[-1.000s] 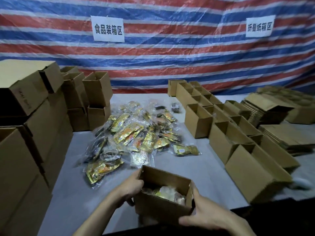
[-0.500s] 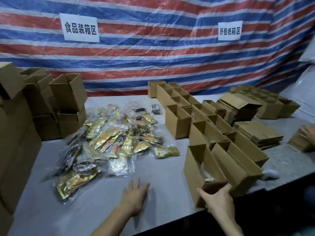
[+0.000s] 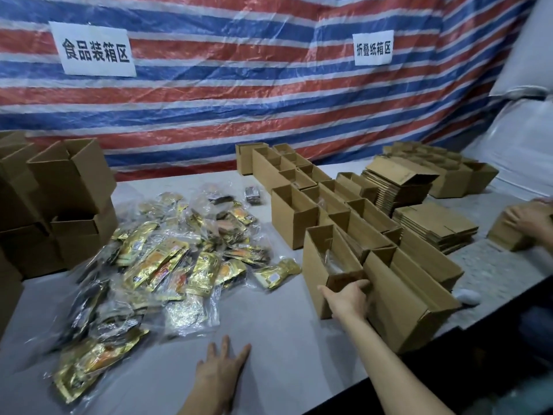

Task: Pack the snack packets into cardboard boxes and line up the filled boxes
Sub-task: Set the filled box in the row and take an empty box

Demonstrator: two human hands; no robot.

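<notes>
Left hand: mine, flat on the surface, fingers spread, holding nothing.
Right hand: grips the near end wall of the box, thumb over the rim.
Box: open-topped, a clear wrapper showing inside. It stands at the near end of the row, its side against the next box.
Packets: a loose gold pile to my left, well apart from the box.
Flat cartons: stacked beyond the row. Another person's hand rests on a carton at the far right.
Risk: I hold one end only, so I judge a push could swing the box out of line. A harder shove could drive the next box, close to the surface's front edge, over it. With the top open, a tilt would spill the packets.
</notes>
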